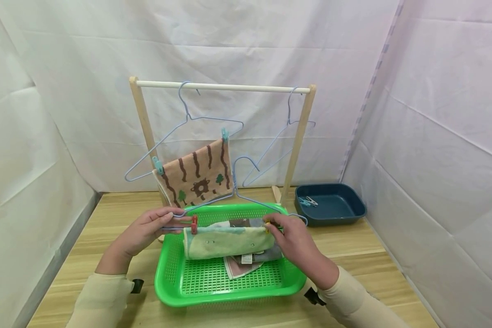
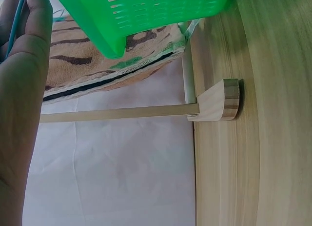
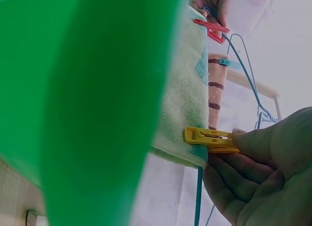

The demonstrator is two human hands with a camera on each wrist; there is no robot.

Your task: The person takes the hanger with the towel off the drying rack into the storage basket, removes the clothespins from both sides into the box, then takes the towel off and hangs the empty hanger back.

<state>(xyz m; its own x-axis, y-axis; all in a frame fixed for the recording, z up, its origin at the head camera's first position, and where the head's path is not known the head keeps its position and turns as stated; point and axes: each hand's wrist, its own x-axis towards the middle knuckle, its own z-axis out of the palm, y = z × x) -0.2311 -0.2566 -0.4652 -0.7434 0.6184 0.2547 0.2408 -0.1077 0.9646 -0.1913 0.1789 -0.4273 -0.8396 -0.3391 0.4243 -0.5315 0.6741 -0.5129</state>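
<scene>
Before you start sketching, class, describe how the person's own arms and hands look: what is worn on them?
The left hand and right hand are gloveless. The left sleeve and right sleeve are plain cream, ending short of the hands. A small black piece juts from each sleeve's inner side; its details are too small to tell.

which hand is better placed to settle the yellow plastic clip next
Probably the right hand: it pinches the yellow plastic clip at the right end of the pale green cloth. The left hand is at the other end, holding the blue wire hanger near the red plastic clip.
</scene>
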